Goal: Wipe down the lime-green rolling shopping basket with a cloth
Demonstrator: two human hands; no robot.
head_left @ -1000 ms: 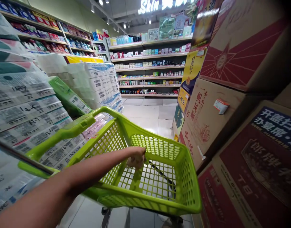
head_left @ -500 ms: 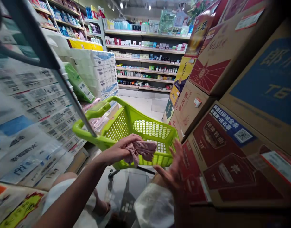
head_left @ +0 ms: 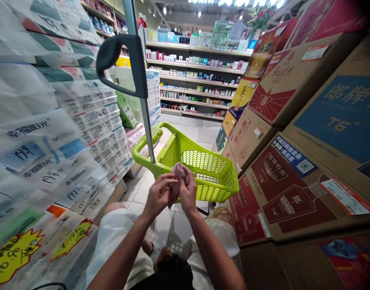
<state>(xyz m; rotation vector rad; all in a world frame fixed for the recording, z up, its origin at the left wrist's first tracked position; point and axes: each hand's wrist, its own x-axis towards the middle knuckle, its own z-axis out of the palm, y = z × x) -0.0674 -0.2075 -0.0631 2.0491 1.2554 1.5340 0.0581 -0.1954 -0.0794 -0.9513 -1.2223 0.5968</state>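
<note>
A crumpled pinkish-mauve cloth [head_left: 180, 173] is bunched up between my two hands, over the near rim of the basket. My left hand [head_left: 158, 195] pinches its left side, fingers closed. On the other side my right hand [head_left: 187, 191] grips the cloth with the thumb pressed on it. Just beyond my hands is a lime-green shopping basket [head_left: 216, 188] with perforated walls. From its left end rises a grey metal pole with a dark looped handle [head_left: 141, 66]. The lower folds of the cloth are partly hidden by my fingers.
Wrapped tissue packs [head_left: 48, 157] are piled along the left. Stacked cardboard cartons [head_left: 287, 193] stand close on the right. Behind the basket, tiled floor [head_left: 191, 125] leads to shelves [head_left: 199, 64] of small goods. My knees flank the space below my hands.
My right hand, spread and apart before, has come in and closed on the cloth beside my left. The view has shifted, so basket and pole appear further right.
</note>
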